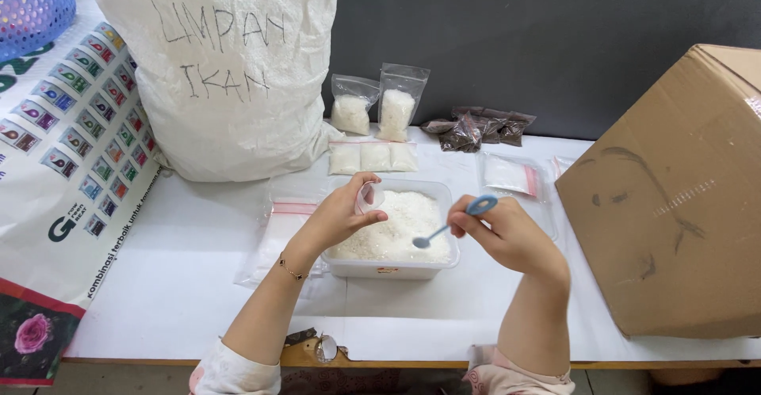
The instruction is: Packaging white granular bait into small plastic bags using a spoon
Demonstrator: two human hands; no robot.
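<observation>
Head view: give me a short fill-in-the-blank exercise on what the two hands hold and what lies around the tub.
1. The right hand holds a small blue ____ over the clear tub of white granules.
2. The left hand holds a small clear ____ open above the tub.
3. To the right of the tub stands a brown cardboard ____.
4. The woven sack behind the tub is ____ in colour.

Missing words: spoon; bag; box; white
</observation>
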